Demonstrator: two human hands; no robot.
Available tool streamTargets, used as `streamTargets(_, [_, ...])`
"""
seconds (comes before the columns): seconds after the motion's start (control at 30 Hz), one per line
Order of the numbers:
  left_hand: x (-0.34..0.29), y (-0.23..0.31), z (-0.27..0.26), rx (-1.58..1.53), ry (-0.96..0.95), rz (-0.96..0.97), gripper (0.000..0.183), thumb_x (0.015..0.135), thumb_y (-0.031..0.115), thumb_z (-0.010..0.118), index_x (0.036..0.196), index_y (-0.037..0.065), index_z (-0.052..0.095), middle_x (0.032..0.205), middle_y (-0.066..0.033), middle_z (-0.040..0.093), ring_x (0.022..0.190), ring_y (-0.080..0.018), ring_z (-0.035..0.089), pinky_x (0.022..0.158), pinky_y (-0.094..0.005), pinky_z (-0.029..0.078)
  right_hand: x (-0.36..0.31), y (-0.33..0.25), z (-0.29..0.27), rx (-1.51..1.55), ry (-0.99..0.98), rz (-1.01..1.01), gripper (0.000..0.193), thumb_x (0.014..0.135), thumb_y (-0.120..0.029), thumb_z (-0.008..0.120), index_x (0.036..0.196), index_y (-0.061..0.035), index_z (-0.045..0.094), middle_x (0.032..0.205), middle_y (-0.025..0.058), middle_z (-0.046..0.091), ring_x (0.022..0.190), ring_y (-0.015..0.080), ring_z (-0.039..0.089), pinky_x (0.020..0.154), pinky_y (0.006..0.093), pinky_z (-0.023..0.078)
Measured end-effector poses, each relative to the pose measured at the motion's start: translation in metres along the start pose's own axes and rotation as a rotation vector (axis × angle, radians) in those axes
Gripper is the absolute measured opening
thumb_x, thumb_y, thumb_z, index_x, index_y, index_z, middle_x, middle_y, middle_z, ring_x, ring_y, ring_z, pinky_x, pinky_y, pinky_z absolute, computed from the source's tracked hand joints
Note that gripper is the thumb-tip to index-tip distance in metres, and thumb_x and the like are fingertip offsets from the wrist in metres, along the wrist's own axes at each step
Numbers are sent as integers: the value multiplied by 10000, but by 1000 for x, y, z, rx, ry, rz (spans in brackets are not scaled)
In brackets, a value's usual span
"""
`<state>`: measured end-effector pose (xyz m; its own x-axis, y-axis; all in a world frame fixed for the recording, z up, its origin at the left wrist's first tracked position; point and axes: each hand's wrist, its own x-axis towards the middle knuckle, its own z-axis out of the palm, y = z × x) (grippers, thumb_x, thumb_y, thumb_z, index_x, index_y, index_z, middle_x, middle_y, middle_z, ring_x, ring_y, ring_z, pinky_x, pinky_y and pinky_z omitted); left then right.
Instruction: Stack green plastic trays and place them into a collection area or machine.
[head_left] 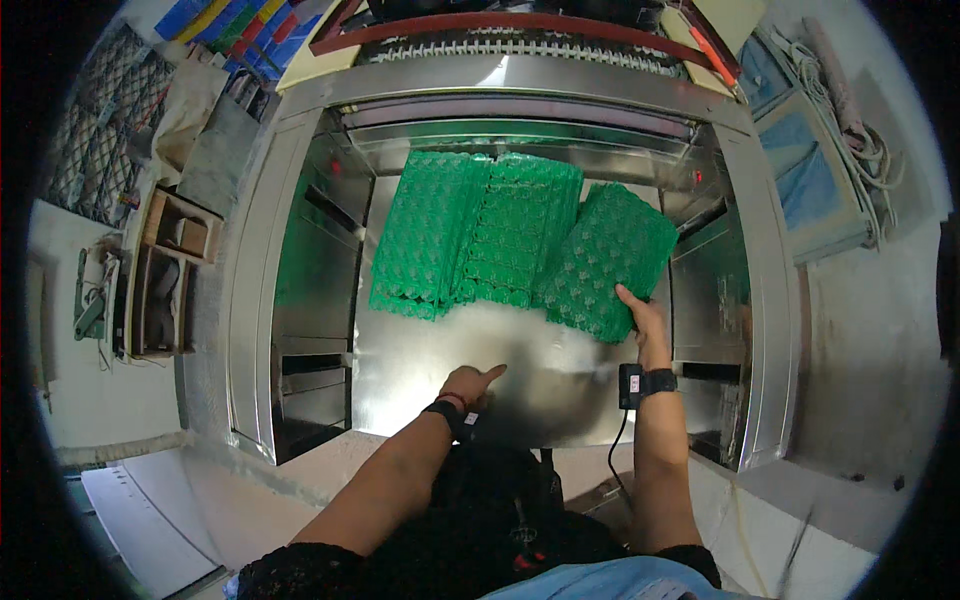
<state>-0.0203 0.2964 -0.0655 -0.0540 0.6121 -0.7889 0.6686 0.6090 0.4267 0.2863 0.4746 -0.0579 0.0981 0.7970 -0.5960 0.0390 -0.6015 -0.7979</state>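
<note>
Three stacks of green moulded plastic trays stand on a shiny metal surface: a left stack [420, 230], a middle stack [515, 230] and a right stack [610, 260]. The right stack sits askew against the middle one. My right hand [648, 322] is closed on its near right edge, thumb on top and the other fingers mostly hidden. My left hand [470, 383] is above the bare metal in front of the stacks, holding nothing. One finger stretches to the right; the others are partly hidden. Both wrists wear black bands, the right one with a small box.
A metal frame [780, 330] with side walls surrounds the work surface [450, 350]. At its far side are a roller [520, 108] and a toothed white strip [520, 47]. Wooden compartments [165, 290] stand at left. A cabinet with coiled hoses [860, 150] is at right.
</note>
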Motion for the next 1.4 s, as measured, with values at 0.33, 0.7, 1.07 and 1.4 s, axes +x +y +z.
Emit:
streamTargets(0.33, [7, -12, 7, 28, 22, 72, 659, 823, 637, 427, 761, 24, 662, 720, -162, 636, 762, -322, 616, 791, -415, 456, -2, -5, 15, 176, 49, -9, 663, 624, -231, 837, 1095, 127, 537, 1043, 200, 617, 877, 287, 630, 730, 389, 521])
streamTargets(0.7, [14, -18, 13, 50, 27, 70, 735, 805, 689, 390, 579, 26, 612, 628, -131, 635, 664, -264, 628, 722, -371, 471, -33, 16, -5, 57, 48, 58, 682, 655, -406, 798, 1086, 61, 550, 918, 88, 605, 717, 149, 550, 576, 308, 423])
streamTargets(1.07, [18, -15, 11, -8, 15, -8, 725, 766, 716, 441, 583, 34, 609, 640, -125, 642, 614, -248, 631, 691, -359, 483, -18, -4, 8, 268, 13, 72, 660, 705, -326, 776, 1197, 28, 515, 1145, 120, 585, 1010, 240, 564, 836, 325, 446])
streamTargets(1.4, [16, -21, 11, -12, 17, 79, 727, 807, 665, 421, 716, -24, 633, 698, -187, 622, 727, -322, 608, 768, -429, 450, -9, 6, 3, 405, -51, 103, 533, 714, -198, 776, 1136, 33, 546, 1101, 124, 600, 982, 253, 584, 816, 374, 488])
